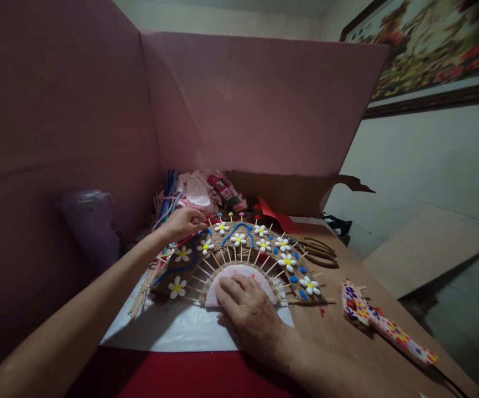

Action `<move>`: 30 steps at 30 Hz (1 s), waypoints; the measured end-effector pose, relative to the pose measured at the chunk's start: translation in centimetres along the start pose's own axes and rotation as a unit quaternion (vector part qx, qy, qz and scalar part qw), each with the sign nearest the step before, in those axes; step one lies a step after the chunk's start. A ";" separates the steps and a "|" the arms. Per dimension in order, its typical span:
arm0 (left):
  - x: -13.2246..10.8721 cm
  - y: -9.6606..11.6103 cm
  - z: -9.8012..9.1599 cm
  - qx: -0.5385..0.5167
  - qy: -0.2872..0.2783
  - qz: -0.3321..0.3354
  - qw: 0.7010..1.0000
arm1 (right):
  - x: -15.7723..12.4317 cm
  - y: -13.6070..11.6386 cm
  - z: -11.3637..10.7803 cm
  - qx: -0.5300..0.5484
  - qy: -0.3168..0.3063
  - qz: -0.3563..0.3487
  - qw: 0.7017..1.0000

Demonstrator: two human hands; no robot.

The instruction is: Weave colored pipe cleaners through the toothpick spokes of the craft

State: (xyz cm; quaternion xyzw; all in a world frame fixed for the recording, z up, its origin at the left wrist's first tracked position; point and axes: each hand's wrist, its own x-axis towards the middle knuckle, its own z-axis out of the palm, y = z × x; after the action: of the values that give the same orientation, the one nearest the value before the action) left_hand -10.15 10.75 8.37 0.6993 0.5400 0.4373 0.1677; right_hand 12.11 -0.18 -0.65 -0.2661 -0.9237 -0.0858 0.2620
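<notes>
A fan-shaped craft piece (239,257) of thin sticks and brown twine lies in front of me. White clay flowers with yellow centres, blue ovals and wavy blue cords decorate its band. My right hand (251,309) holds the fan at its pink half-round centre (214,296), fingers on top and thumb by the near edge. At the upper left rim is my left hand (184,224), its fingers pinched together by a stick tip; whatever is between them is too small to make out. Small coloured beads (230,215) cap several sticks along the top.
Scissors (316,251) lie behind the fan's right side. A flower-patterned glue gun (383,326) with a cord rests at the right. Pink scraps (196,190), blue pipe cleaners (168,193) and red paper (276,215) are behind. A pink partition (256,110) stands at the back.
</notes>
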 end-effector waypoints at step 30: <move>-6.3 4.3 -5.8 -0.313 0.260 -0.022 0.913 | 0.0 0.0 -0.6 0.058 0.045 0.012 0.997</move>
State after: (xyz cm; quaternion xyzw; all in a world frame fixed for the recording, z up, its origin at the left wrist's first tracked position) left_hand -12.30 2.10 11.94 0.4607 0.4148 0.7465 0.2417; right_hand 12.39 -0.33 -0.10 -0.2575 -0.9112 -0.0410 0.3189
